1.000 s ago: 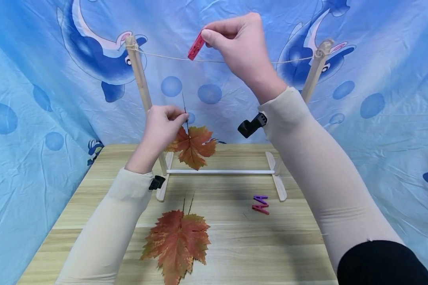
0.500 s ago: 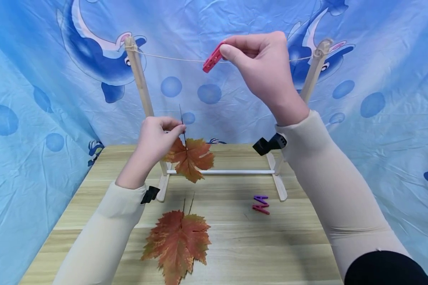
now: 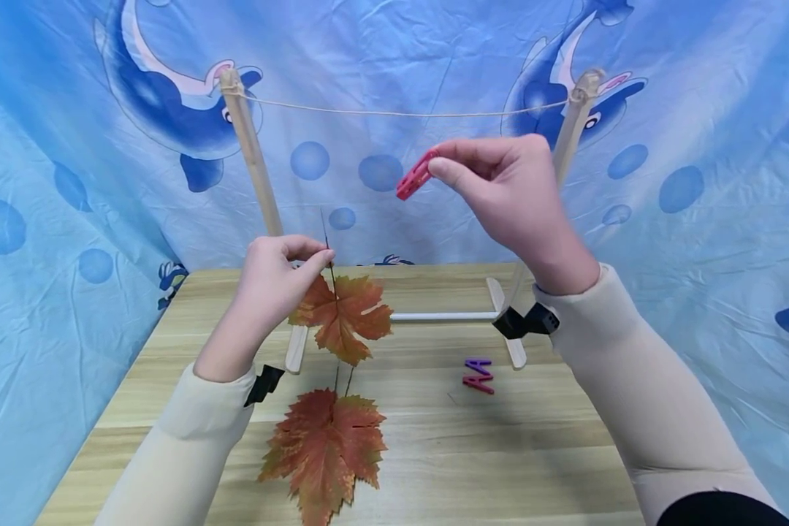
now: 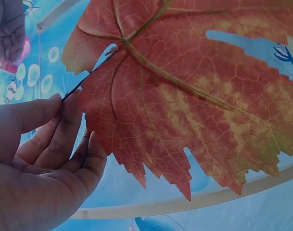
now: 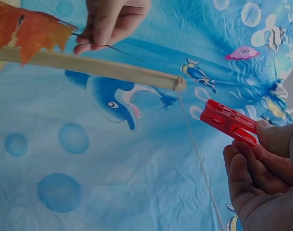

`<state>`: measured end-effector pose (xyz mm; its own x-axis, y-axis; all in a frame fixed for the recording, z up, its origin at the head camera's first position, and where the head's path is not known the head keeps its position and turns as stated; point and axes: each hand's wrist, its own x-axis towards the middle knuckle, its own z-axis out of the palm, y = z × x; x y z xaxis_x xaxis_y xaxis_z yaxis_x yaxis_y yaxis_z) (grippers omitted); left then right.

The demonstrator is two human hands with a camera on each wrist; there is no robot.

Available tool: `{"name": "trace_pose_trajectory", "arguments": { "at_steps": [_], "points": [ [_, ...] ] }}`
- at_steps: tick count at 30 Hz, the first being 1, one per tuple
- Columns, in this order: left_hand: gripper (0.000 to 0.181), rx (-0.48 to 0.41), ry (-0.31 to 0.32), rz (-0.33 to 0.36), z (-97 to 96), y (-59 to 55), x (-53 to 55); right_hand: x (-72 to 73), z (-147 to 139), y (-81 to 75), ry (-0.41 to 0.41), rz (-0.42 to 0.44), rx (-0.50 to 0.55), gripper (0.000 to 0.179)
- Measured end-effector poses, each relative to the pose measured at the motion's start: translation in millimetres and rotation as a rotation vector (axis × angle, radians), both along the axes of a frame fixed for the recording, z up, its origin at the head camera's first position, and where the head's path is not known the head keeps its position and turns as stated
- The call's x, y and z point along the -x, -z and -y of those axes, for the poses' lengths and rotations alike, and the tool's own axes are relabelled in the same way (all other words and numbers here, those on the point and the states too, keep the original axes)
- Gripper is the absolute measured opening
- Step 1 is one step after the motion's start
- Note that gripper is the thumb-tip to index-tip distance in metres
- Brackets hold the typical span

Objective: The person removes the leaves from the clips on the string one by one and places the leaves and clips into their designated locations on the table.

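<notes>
My left hand [image 3: 279,281] pinches the thin dark stem of an orange-red maple leaf [image 3: 345,318] between thumb and forefinger. The leaf hangs below the fingers, and its veined face fills much of the left wrist view [image 4: 184,96]. My right hand [image 3: 509,186] pinches a red clothespin [image 3: 416,175] by its handle end; in the right wrist view the clothespin [image 5: 228,122] points away from the fingertips. Both hands are in the air below the string [image 3: 394,113], which runs between two wooden posts. Neither held thing touches the string.
More maple leaves [image 3: 325,446] lie overlapped on the wooden table [image 3: 473,460], stems pointing away. A purple clothespin [image 3: 478,365] and another red clothespin [image 3: 478,383] lie to the right. A white rod [image 3: 443,316] joins the feet of the posts, before a blue dolphin curtain [image 3: 394,58].
Both hands have come down from the string. The right hand moved down and right with the red clothespin; the left lowered the leaf slightly to the left.
</notes>
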<state>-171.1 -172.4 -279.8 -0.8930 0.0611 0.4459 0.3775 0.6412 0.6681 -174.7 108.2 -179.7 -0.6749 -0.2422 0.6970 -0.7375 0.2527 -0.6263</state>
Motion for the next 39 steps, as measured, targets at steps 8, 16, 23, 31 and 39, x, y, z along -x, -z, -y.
{"name": "trace_pose_trajectory", "arguments": {
  "at_steps": [8, 16, 23, 31, 39],
  "points": [
    [0.015, 0.034, 0.008, 0.031, 0.4, 4.9, -13.3, 3.3, -18, 34.4, -0.017, 0.059, -0.028, 0.012],
    [0.014, 0.036, 0.026, 0.062, 4.1, 12.0, -21.5, 3.1, -36, 69.4, -0.017, 0.14, -0.059, 0.013],
    [0.012, 0.046, 0.037, 0.115, 4.1, 20.2, -25.8, 1.6, -47, 98.4, -0.038, 0.299, -0.066, 0.019],
    [0.012, 0.047, 0.043, 0.153, 2.9, 28.0, -31.1, -1.4, -54, 123.6, -0.124, 0.443, -0.096, 0.02],
    [0.01, 0.058, 0.023, 0.202, 3.7, 36.5, -35.2, -4.9, -58, 140.7, -0.137, 0.505, -0.126, 0.019]
  ]
}}
